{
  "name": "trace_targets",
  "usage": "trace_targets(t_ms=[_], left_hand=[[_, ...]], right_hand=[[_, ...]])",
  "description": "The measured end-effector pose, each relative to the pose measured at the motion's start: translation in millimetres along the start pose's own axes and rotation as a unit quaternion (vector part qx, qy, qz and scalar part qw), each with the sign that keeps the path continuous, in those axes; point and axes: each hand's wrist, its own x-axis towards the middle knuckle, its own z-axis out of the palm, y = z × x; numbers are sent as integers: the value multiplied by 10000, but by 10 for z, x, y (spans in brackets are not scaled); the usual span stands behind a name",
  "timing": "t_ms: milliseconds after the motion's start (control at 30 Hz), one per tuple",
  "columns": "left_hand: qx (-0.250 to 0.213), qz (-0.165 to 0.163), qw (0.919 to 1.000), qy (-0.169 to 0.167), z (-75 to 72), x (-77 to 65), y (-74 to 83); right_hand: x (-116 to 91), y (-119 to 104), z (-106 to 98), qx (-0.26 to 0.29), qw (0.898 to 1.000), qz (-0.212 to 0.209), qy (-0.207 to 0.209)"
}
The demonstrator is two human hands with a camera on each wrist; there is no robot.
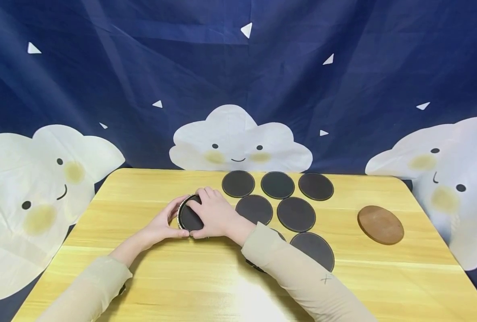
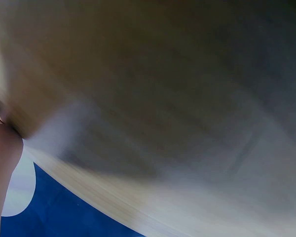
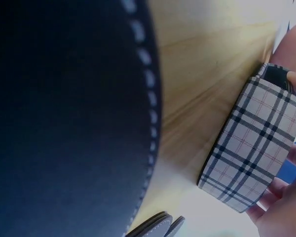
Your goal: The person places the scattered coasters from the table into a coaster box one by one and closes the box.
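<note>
A round coaster holder (image 3: 251, 143) with a plaid side stands on the table between both hands. In the head view its black inside (image 1: 189, 217) shows through the open top. My left hand (image 1: 166, 223) holds it from the left, fingers at the far side and thumb at the near side. Over its right part, my right hand (image 1: 218, 214) grips across the rim, fingers on the far edge and thumb near the front. One right finger reaches over the black round surface. The right palm hides the right side of the holder from above.
Several black round coasters (image 1: 296, 214) lie in rows right of the holder, one partly under the right sleeve (image 1: 287, 259). Farther right lies a brown round disc (image 1: 381, 225). The wooden table (image 1: 190, 286) meets a dark blue cloud-patterned curtain (image 1: 238, 67) at the back.
</note>
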Motion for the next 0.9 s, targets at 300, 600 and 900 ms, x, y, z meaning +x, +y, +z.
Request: trace_targets(t_ms=[300, 600, 900], left_hand=[[17, -69, 10000, -11, 1, -1, 34], [70, -134, 9999, -18, -5, -15, 42], [66, -130, 9999, 48, 14, -14, 59]], right_hand=[[-7, 1, 12, -358, 9993, -27, -116], [-15, -5, -18, -247, 9994, 41, -246], [-21, 38, -55, 81, 9996, 62, -265]])
